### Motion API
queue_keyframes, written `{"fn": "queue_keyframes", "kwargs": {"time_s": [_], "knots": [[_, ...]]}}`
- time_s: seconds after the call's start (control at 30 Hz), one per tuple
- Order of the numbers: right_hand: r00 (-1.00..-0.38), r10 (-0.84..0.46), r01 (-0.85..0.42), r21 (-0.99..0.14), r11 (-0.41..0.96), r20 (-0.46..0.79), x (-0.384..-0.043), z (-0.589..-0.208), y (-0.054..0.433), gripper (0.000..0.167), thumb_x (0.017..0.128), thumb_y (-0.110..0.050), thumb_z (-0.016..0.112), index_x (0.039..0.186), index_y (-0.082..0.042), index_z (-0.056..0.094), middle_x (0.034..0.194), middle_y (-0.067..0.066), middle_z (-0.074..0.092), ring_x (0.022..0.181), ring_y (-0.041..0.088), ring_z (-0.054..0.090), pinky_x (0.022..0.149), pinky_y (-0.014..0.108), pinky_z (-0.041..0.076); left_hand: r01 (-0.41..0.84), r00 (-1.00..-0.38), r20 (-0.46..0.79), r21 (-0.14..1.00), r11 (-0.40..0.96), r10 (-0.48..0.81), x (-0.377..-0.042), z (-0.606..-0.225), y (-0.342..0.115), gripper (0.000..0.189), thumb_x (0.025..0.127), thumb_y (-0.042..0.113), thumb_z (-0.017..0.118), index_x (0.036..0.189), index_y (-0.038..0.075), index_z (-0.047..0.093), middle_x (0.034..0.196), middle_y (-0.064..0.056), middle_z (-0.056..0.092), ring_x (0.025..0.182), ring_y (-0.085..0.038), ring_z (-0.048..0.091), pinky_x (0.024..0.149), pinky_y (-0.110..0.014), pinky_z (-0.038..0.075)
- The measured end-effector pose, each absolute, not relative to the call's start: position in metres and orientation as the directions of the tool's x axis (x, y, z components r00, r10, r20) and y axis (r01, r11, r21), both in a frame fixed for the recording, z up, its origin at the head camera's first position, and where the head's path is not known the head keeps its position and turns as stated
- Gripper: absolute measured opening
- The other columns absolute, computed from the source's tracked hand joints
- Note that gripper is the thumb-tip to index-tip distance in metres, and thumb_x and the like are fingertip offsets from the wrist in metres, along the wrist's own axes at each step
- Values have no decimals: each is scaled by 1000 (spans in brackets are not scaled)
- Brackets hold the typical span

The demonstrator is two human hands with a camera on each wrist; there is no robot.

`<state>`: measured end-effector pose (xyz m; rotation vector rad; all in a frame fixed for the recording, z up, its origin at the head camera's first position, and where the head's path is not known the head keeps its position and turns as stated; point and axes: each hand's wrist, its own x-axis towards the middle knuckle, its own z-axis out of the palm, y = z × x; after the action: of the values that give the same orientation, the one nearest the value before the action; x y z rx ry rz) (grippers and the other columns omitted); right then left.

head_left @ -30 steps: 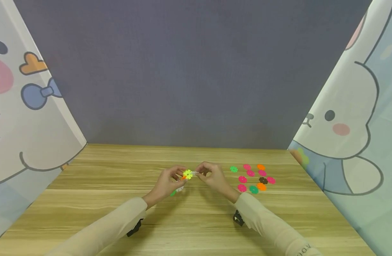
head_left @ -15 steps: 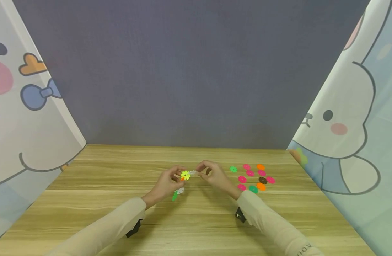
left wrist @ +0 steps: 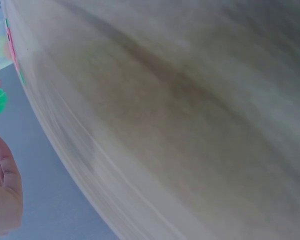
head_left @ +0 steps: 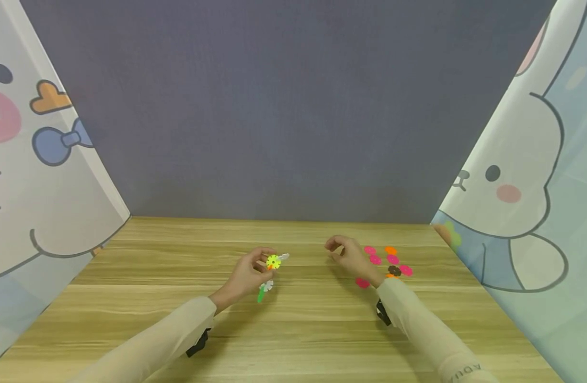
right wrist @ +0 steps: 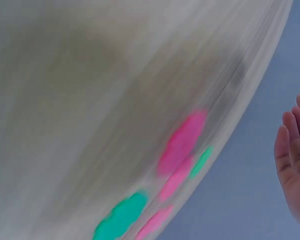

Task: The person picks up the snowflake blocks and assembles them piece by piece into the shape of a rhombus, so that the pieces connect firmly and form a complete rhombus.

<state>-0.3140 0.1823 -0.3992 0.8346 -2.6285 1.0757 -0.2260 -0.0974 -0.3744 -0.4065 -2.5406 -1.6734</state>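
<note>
My left hand (head_left: pixel 249 275) pinches a small chain of joined plastic snowflake discs over the table. In it a yellow disc (head_left: pixel 273 261) faces up at the fingertips, with a white disc (head_left: pixel 284 256) sticking out to its right. A bit of orange disc (head_left: pixel 270 267) shows under the yellow. Below hang another white disc (head_left: pixel 268 285) and a green disc (head_left: pixel 261 294) seen edge-on. My right hand (head_left: pixel 353 259), fingers loosely bent and holding nothing, hovers at the left side of the loose discs and covers some. In the right wrist view its fingers (right wrist: pixel 296 142) are bare.
Loose snowflake discs lie flat at the right: several pink discs (head_left: pixel 375 259), an orange disc (head_left: pixel 391 250) and a brown disc (head_left: pixel 394 271). The wooden table (head_left: pixel 293 330) ends at a dark grey panel (head_left: pixel 283 133). Cartoon-printed cloths (head_left: pixel 518 159) flank both sides.
My right hand has let go of the white disc and moved right, to the loose discs. The left hand keeps hold of the chain, which has shifted slightly left.
</note>
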Motion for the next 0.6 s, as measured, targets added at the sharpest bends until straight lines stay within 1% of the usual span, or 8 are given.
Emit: {"fn": "queue_keyframes", "kwargs": {"time_s": [0.1,0.17,0.23,0.33,0.47,0.6], "knots": [[-850,-429,-523,-588,617,306,-320,-400,197,22,81,6,61,103,2,60,101,18,62,92,26,57,74,35,51,256,-963,199,888,382,183,-220,-366,-98,42,77,-6,65,116,7,58,102,-18,55,76,-20,56,61,-25,50],[-854,-432,-516,-579,631,291,-325,-401,206,22,81,8,60,103,4,59,102,19,61,93,29,57,78,42,50,254,-963,196,888,384,184,-219,-364,-98,41,77,-6,65,116,6,58,102,-19,55,76,-20,56,62,-24,50],[-851,-439,-522,-555,648,289,-330,-402,213,22,80,9,60,102,6,59,101,20,61,92,31,57,81,46,49,258,-962,201,888,380,184,-218,-363,-97,41,77,-7,64,115,6,59,101,-19,55,75,-19,57,61,-24,50],[-866,-426,-496,-541,679,260,-334,-403,221,21,80,7,60,102,5,59,100,19,62,92,30,56,82,45,48,269,-960,213,888,373,185,-219,-363,-97,40,76,-8,63,114,4,58,100,-19,55,74,-19,57,60,-24,50],[-895,-400,-437,-561,703,196,-336,-403,228,22,82,4,61,104,4,59,103,17,61,96,31,56,83,43,48,269,-959,212,888,373,187,-219,-363,-97,40,76,-9,63,115,1,57,100,-20,54,74,-19,57,60,-24,50],[-900,-403,-424,-540,727,164,-339,-405,231,24,81,3,62,105,4,59,103,17,62,97,32,58,81,42,50,263,-961,207,887,379,183,-219,-363,-97,40,76,-8,63,115,0,57,99,-20,55,74,-19,57,61,-23,50]]}}
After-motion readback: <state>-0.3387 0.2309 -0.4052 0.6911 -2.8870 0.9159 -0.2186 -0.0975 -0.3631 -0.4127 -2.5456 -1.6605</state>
